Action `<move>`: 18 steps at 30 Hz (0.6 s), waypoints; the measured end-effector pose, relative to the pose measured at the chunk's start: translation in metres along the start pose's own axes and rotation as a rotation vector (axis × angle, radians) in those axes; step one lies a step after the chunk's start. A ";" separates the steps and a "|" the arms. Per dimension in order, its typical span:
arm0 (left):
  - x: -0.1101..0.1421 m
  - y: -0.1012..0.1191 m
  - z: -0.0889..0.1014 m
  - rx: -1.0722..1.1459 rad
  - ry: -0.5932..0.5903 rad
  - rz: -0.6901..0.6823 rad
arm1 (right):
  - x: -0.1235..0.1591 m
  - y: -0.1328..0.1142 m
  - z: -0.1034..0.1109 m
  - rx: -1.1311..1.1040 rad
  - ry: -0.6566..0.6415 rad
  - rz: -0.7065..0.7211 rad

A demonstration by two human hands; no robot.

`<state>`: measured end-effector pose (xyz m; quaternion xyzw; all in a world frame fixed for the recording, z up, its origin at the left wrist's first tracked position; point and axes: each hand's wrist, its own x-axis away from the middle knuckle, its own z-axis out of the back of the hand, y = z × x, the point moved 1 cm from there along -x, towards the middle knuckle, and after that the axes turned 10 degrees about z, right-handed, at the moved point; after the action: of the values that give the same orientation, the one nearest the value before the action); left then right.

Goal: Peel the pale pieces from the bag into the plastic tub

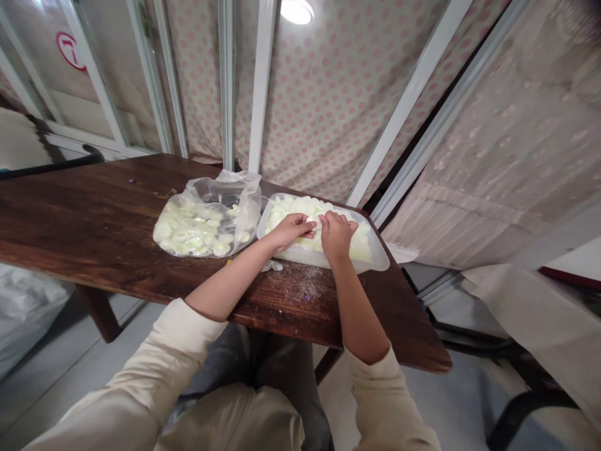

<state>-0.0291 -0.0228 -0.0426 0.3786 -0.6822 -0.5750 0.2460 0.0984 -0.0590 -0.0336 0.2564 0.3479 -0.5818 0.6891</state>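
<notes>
Pink polka-dot fabric (323, 81) and white metal bars (260, 81) fill the background, with a glass door (107, 81) at the upper left and a round ceiling lamp (297, 10) cut off by the top edge of the frame. A dark wooden table (84, 232) crosses the middle of the view. On it, left of centre, a clear plastic bag (211, 216) holds pale greenish-white pieces, too blurred to identify. Just to its right sits a translucent white plastic tray (323, 258), heaped with a similar pale mass (300, 210), its right corner at or just over the table's edge. The left hand (291, 230) and right hand (337, 235) rest on the heap inside the tray, fingers curled inward, with the fingertips almost meeting at the middle. The fingers hide whatever lies under them, so I cannot tell whether either hand is gripping a piece. Cream sleeves (141, 369) run in from the bottom edge. White crumbs (273, 266) lie on the table just below the tray, with purple specks (307, 297) nearer the person.
</notes>
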 end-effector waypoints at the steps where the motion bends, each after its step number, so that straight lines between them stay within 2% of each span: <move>1: 0.000 0.000 0.000 0.006 0.010 -0.005 | 0.000 0.001 0.000 0.010 0.010 -0.041; 5: 0.000 0.000 0.001 0.018 0.013 -0.021 | 0.001 0.007 0.000 -0.056 0.056 -0.195; 7: 0.001 0.000 0.001 0.017 -0.001 -0.020 | 0.002 0.006 0.001 -0.143 0.059 -0.156; 11: 0.003 0.000 0.000 -0.008 -0.035 -0.022 | 0.001 0.001 0.002 -0.340 -0.023 0.023; 15: 0.005 0.002 0.000 -0.051 -0.043 -0.018 | 0.001 0.002 0.001 -0.429 -0.037 0.019; 18: 0.005 0.002 0.000 -0.072 -0.059 -0.013 | 0.000 0.003 0.000 -0.384 -0.036 0.034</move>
<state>-0.0324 -0.0267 -0.0410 0.3568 -0.6656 -0.6118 0.2353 0.1017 -0.0587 -0.0340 0.1154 0.4357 -0.4974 0.7412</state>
